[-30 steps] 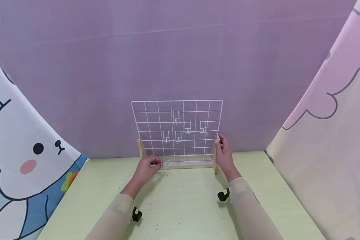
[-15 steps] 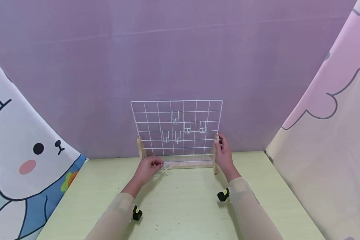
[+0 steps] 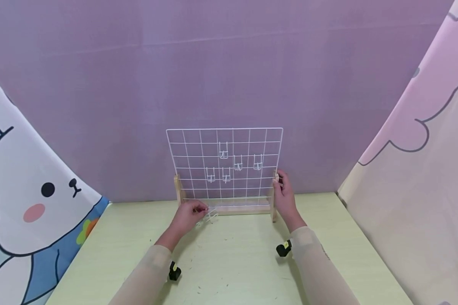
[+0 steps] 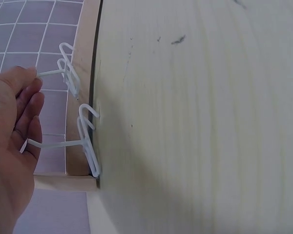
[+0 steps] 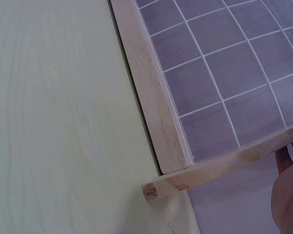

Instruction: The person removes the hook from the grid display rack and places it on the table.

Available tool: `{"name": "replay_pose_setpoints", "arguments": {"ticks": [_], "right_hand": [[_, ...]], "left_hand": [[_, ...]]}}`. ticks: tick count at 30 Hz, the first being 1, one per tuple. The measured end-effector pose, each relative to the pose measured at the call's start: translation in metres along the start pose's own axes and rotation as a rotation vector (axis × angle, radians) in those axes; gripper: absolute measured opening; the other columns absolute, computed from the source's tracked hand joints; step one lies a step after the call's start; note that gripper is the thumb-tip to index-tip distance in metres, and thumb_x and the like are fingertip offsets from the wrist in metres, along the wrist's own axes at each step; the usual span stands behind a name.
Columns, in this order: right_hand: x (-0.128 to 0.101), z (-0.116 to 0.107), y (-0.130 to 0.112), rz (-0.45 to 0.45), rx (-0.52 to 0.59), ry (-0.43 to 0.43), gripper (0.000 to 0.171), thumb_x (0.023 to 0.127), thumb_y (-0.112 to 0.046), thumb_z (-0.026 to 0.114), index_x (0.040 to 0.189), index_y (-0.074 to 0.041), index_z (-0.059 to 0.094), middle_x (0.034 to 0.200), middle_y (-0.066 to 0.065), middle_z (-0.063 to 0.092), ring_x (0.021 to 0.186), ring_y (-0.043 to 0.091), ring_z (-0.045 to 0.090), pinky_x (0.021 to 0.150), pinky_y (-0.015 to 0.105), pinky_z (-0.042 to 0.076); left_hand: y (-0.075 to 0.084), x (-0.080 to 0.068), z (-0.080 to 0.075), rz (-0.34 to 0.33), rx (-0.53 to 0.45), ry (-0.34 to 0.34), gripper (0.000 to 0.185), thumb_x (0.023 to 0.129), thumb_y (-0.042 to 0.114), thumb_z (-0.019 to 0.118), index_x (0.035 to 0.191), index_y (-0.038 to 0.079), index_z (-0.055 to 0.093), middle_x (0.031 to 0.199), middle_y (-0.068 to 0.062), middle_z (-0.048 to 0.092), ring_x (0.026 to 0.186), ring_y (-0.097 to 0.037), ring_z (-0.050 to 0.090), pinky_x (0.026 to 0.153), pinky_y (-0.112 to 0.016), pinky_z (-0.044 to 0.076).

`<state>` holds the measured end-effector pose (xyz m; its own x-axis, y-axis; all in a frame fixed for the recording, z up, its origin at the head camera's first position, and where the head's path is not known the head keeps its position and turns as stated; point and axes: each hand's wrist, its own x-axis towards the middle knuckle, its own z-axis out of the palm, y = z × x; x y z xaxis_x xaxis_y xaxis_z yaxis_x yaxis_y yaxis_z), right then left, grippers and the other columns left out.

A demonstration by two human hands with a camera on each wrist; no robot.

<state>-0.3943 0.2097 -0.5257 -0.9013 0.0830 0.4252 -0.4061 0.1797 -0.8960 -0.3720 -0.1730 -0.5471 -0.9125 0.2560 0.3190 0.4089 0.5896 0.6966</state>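
Note:
A white wire grid panel (image 3: 252, 128) stands upright in a wooden stand (image 3: 244, 210). Several white wire hooks hang on the grid, among them a top one (image 3: 223, 155). In the left wrist view, my left hand (image 4: 10, 141) pinches one loose white hook (image 4: 51, 73) by its stem between thumb and forefinger. The curled fingers of the same hand hold a second hook (image 4: 61, 144). Both are in front of the stand's lower left part. My right hand (image 3: 285, 199) grips the stand's right wooden upright (image 5: 229, 163); its fingertips are partly hidden.
The pale wooden table (image 3: 229, 258) stretches in front of the stand, with small dark specks on it. A purple backdrop (image 3: 229, 76) is behind the grid. Printed cloth hangs at both sides. Black wrist cameras (image 3: 284, 248) sit under the forearms.
The hooks in my left hand have dipped slightly. My right hand stays on the upright, and the hooks on the grid keep their places.

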Motion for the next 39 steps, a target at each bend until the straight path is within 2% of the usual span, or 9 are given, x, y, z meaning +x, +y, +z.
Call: {"name": "replay_pose_setpoints", "arguments": {"ticks": [6,10,21,30,39], "right_hand": [[-0.001,-0.001,0.0,0.0,-0.008,-0.005,0.042,0.121,-0.032,0.046,0.161,-0.019,0.044,0.153,0.018,0.053,0.134,0.042,0.056,0.109,0.073,0.049],[-0.001,-0.001,-0.001,-0.001,-0.001,-0.001,0.042,0.121,-0.032,0.046,0.161,-0.02,0.044,0.153,0.018,0.053,0.133,0.041,0.057,0.109,0.073,0.049],[-0.001,0.0,0.0,-0.009,0.014,-0.001,0.042,0.121,-0.029,0.047,0.161,-0.017,0.045,0.152,0.02,0.053,0.132,0.044,0.056,0.109,0.072,0.049],[0.0,-0.001,-0.002,0.043,0.024,-0.019,0.044,0.121,-0.024,0.044,0.165,-0.016,0.041,0.158,0.021,0.049,0.139,0.046,0.053,0.112,0.065,0.049],[-0.002,-0.001,0.001,0.0,0.018,-0.01,0.044,0.121,-0.032,0.046,0.163,-0.018,0.043,0.155,0.019,0.052,0.136,0.046,0.055,0.11,0.072,0.048]], "left_hand": [[-0.003,0.0,0.001,-0.001,-0.003,-0.007,0.006,0.098,0.005,0.084,0.103,0.007,0.083,0.093,0.006,0.077,0.083,-0.011,0.069,0.076,-0.03,0.06],[-0.004,0.0,0.002,-0.013,-0.006,-0.018,0.006,0.098,0.005,0.084,0.103,0.009,0.082,0.093,0.007,0.076,0.085,-0.01,0.069,0.078,-0.029,0.06],[-0.007,0.002,0.006,0.029,0.046,-0.009,0.008,0.097,0.004,0.085,0.1,0.011,0.084,0.093,0.006,0.076,0.085,-0.01,0.068,0.078,-0.03,0.059],[-0.008,0.001,0.01,-0.007,0.021,-0.024,0.009,0.097,0.005,0.085,0.098,0.014,0.083,0.093,0.007,0.073,0.085,-0.009,0.066,0.076,-0.027,0.058],[-0.009,0.001,0.011,-0.016,0.002,-0.047,0.007,0.097,0.003,0.084,0.103,0.006,0.083,0.094,0.006,0.075,0.085,-0.011,0.066,0.076,-0.027,0.056]]}}
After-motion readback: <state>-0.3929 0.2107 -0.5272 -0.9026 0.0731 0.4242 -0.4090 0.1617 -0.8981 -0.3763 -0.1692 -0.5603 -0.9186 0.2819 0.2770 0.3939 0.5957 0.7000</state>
